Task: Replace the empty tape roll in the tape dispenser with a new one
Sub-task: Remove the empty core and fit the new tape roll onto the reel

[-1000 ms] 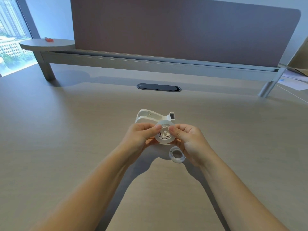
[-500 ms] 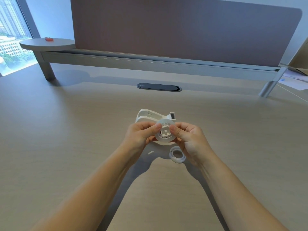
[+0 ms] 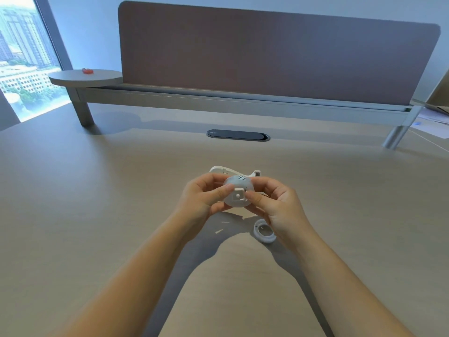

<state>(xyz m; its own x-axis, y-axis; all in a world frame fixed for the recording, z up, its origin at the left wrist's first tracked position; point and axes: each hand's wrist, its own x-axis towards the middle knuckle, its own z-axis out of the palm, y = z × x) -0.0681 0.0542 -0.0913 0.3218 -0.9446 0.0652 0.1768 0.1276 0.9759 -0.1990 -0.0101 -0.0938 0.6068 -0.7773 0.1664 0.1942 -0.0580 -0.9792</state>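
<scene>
Above the desk, my left hand (image 3: 205, 194) and my right hand (image 3: 279, 203) together pinch a round white tape roll (image 3: 238, 193) with a square-hubbed white spindle in its middle. The roll's flat face tilts toward me. Just behind the hands, the white tape dispenser (image 3: 223, 171) lies on the desk, mostly hidden, with its cutter end poking out to the right. A small empty white tape ring (image 3: 264, 231) lies flat on the desk under my right wrist.
Two tiny white scraps (image 3: 220, 231) lie on the wooden desk (image 3: 97, 215) below my left hand. A dark cable grommet (image 3: 238, 135) sits farther back, then a raised shelf and a brown divider panel (image 3: 267, 57). Papers lie at far right.
Both hands have turned the roll, so its face with the square hub now tilts more toward me and its patterned edge shows on top. The ring and dispenser stay put.
</scene>
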